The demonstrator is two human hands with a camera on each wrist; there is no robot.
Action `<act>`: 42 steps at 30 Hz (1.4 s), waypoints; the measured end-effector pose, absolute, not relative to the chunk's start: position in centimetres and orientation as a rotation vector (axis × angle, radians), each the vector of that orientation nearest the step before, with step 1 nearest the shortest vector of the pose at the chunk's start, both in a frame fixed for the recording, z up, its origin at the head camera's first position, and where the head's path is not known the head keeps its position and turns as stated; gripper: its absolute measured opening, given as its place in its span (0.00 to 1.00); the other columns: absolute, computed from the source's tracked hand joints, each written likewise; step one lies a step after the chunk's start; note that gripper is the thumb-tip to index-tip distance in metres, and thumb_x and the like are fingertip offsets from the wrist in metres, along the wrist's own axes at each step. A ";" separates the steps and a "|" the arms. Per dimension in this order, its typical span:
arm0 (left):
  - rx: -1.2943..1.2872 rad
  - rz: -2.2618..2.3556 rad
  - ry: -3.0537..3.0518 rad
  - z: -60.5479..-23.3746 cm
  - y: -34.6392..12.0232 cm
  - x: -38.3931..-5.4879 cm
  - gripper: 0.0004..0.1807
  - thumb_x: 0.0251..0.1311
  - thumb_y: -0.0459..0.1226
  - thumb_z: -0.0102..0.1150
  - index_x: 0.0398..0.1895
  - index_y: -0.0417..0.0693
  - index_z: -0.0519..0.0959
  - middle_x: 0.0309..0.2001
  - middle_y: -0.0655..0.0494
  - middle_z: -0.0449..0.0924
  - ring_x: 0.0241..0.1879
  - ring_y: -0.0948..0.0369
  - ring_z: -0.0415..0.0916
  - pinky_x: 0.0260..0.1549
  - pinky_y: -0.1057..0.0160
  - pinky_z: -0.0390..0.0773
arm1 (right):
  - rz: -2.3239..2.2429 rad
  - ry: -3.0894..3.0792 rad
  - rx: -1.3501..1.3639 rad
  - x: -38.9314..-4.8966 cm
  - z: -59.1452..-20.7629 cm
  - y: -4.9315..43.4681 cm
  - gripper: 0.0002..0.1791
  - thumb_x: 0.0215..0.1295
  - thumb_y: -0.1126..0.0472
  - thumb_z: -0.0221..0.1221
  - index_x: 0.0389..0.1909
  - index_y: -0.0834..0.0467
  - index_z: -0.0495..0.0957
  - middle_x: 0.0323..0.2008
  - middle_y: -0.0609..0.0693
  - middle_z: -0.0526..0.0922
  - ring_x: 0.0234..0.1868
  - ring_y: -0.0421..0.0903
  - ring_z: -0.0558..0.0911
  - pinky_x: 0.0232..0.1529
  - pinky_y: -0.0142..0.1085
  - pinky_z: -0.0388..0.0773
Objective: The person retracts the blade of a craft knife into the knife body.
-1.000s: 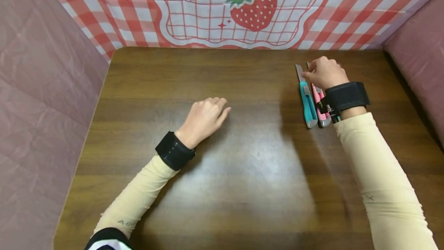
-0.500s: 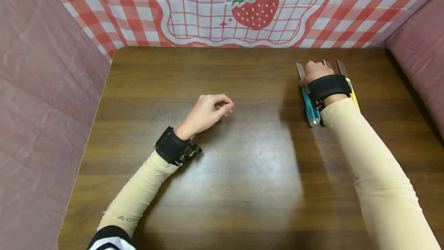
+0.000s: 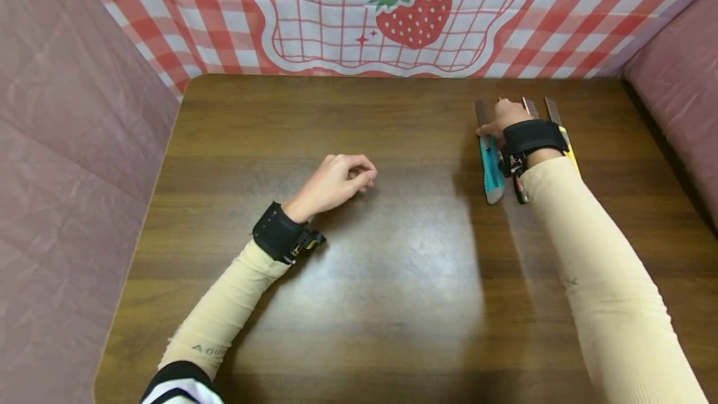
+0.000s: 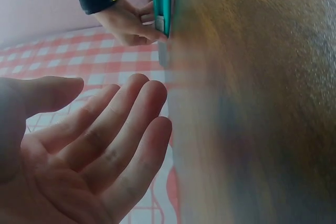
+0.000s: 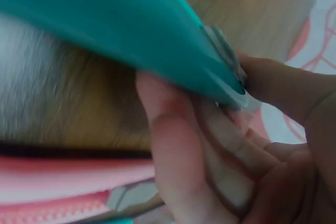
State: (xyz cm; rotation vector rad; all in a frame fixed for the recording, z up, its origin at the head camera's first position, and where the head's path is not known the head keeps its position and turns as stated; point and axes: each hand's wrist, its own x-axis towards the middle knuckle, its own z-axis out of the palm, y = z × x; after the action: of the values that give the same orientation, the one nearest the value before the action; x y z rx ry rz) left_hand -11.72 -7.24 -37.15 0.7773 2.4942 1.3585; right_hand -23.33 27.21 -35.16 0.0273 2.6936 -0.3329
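At the far right of the table, my right hand (image 3: 509,116) pinches a teal utility knife (image 3: 491,173) between thumb and fingers near its slider. Its blade (image 3: 480,112) is out and points to the back. The right wrist view shows the teal handle (image 5: 121,30) close up, with a pink utility knife (image 5: 63,182) lying beside it. A yellow utility knife (image 3: 569,149) lies further right, partly covered by my wrist. Another blade (image 3: 529,106) shows between them; its handle is hidden. My left hand (image 3: 336,182) holds nothing, its fingers loosely bent over the middle of the table.
The brown wooden table (image 3: 392,304) ends at the back against a red checked cloth (image 3: 219,17) with a strawberry print. Pink fabric walls (image 3: 73,142) stand at left and right. The exposed blades lie close together near the back right edge.
My right hand came down and left onto the teal utility knife, whose handle end then shifted slightly left. The yellow knife came into view. My left hand turned, showing its thumb side.
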 end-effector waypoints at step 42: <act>0.601 1.815 1.888 -39.5 -5.4 -10.9 0.06 0.61 0.29 0.55 0.35 0.30 0.76 0.33 0.35 0.82 0.33 0.46 0.79 0.33 0.45 0.83 | -1.678 2.707 -0.748 -14.3 -30.9 12.4 0.08 0.62 0.67 0.58 0.34 0.70 0.77 0.21 0.63 0.81 0.15 0.53 0.78 0.16 0.33 0.81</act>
State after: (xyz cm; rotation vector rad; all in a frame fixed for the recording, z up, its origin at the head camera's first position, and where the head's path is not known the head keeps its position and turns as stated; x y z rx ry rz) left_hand -10.92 -5.36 -39.54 0.6009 1.8884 1.8150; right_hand -14.29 12.36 -30.91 -0.7481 2.7069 -1.6776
